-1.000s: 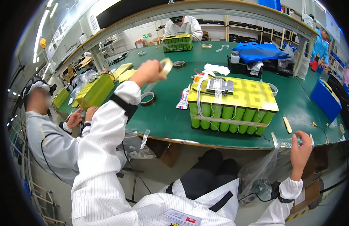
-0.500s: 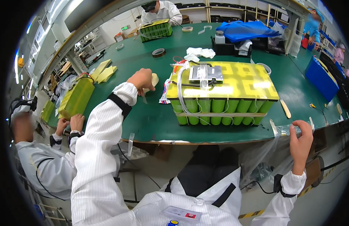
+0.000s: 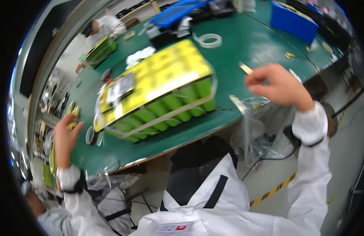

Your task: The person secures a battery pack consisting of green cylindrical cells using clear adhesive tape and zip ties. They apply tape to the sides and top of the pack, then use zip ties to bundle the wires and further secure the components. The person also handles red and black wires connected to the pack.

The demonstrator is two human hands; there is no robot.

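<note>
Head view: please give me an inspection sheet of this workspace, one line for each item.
Surface: green table, crowded.
Job's things: battery pack of green cells under yellow sheet; tape roll by left hand.
Clutter: white tape roll, blue bin, clear plastic bag at table edge.
Hands: left open beside tape roll; right hand raised, pinching something thin, blurred.
Cables: black cable below table.
Surroundings: another person across the table.
</note>
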